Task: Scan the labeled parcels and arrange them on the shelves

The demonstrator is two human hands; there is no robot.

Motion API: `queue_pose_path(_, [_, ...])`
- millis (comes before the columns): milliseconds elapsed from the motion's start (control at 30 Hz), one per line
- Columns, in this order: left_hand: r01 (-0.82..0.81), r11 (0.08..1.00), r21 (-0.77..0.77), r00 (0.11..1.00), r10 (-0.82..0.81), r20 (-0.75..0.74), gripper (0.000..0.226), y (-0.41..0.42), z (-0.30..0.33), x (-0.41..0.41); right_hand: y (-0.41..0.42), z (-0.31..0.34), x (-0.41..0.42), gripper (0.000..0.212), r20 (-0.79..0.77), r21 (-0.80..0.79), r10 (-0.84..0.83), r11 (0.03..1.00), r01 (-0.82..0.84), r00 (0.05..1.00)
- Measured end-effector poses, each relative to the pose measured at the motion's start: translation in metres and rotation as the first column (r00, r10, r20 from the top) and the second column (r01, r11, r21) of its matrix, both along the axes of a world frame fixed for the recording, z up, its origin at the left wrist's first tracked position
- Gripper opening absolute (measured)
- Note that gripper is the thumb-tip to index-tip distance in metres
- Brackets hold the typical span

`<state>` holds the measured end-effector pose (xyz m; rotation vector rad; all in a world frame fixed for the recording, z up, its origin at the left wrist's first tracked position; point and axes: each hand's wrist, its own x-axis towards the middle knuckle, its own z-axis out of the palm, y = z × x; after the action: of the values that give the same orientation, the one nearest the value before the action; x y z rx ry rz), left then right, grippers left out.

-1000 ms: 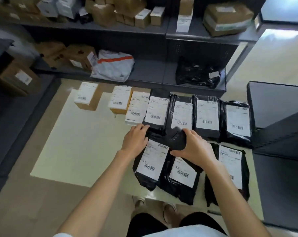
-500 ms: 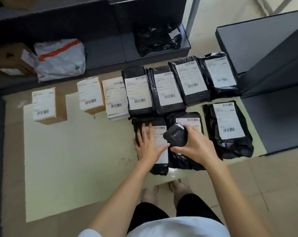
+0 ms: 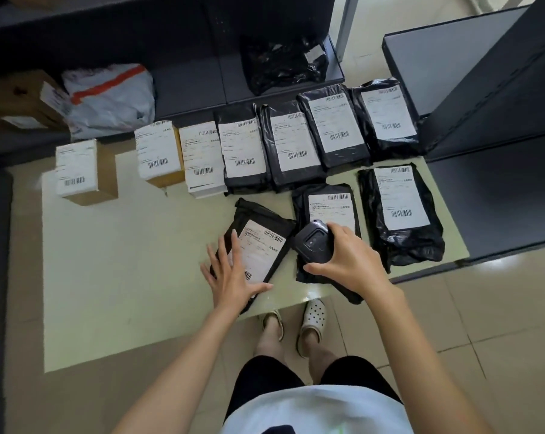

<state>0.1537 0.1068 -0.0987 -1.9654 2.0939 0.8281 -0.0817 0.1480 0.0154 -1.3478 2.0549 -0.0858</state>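
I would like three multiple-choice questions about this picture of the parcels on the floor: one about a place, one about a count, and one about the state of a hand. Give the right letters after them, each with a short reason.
1. Where does the grey bag with the orange stripe lie?
A. on the low shelf at the back left
B. in the front row on the mat
C. beside the person's shoes

2. How many black parcels lie in the back row on the mat?
A. two
B. four
C. six

3. What does the right hand do?
A. rests flat on a label
B. grips the scanner
C. hangs free

Answers:
1 A: it sits on the dark shelf, next to a brown box.
2 B: four black bags stand side by side, right of the white and brown boxes.
3 B: its fingers curl round the scanner above a black parcel; the left hand lies flat on the tilted parcel.
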Motion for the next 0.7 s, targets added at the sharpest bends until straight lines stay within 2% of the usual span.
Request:
queue_pose_path(100, [-0.142, 0.990, 0.017, 0.990, 0.142, 0.014, 0.152, 0.023, -0.006, 0.007, 0.005, 0.006, 0.003, 0.087, 0.003, -0.010, 0.058, 0.998, -0.058, 0.998])
queue_pose_path(200, [-0.250, 0.967, -0.053, 0.968, 0.251, -0.001, 0.146, 0.032, -0.007, 0.006, 0.012, 0.010, 0.001, 0.088, -0.011, -0.029, 0.106, 0.994, -0.106, 0.994])
queue_pose_path(367, [-0.275, 0.951, -0.141, 0.961, 0.276, -0.014, 0.126, 0.038, -0.006, 0.007, 0.028, 0.016, -0.005, 0.087, -0.028, -0.051, 0.159, 0.986, -0.160, 0.987])
queue_pose_path(567, [-0.218, 0.938, -0.269, 0.975, 0.219, -0.027, 0.127, 0.047, 0.014, 0.019, 0.033, 0.029, -0.006, 0.087, -0.043, -0.097, 0.203, 0.974, -0.207, 0.978])
queue_pose_path(700, [-0.222, 0.874, -0.433, 0.975, 0.195, -0.105, 0.127, 0.039, 0.041, 0.030, 0.023, 0.041, 0.005, 0.083, -0.022, -0.136, 0.225, 0.964, -0.226, 0.974])
